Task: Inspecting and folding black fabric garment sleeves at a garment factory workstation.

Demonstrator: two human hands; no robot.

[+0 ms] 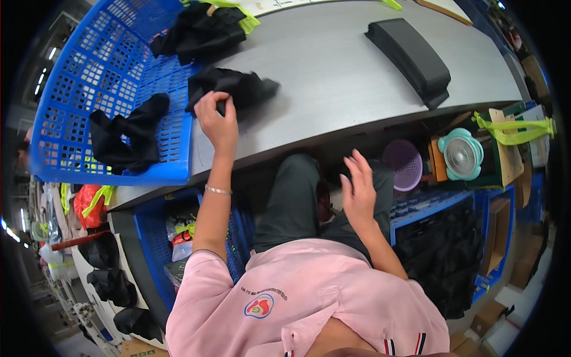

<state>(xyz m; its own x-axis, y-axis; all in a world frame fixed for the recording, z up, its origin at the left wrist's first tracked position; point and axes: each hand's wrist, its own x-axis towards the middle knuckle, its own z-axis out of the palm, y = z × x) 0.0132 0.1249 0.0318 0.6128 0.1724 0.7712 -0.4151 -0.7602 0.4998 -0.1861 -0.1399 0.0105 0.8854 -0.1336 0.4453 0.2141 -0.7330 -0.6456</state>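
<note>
My left hand (pixel 217 122) pinches the edge of a black fabric piece (pixel 235 86) over the table, beside the right rim of a blue plastic basket (pixel 89 89). The far end of that cloth is smeared by motion. Another black fabric piece (pixel 128 134) lies inside the basket, and a black bundle with a neon yellow strip (pixel 205 33) rests across the basket's far right side. Above my lap, my right hand (pixel 358 189) is held with its fingers stretched out and nothing in them.
On the grey table (pixel 321 71) lies a long dark padded block (pixel 410 59). Right of my knees are a purple basket (pixel 403 165), a small teal fan (pixel 461 153) and a blue crate of black cloth (pixel 440 250). Another blue crate (pixel 151 238) stands under the table at left.
</note>
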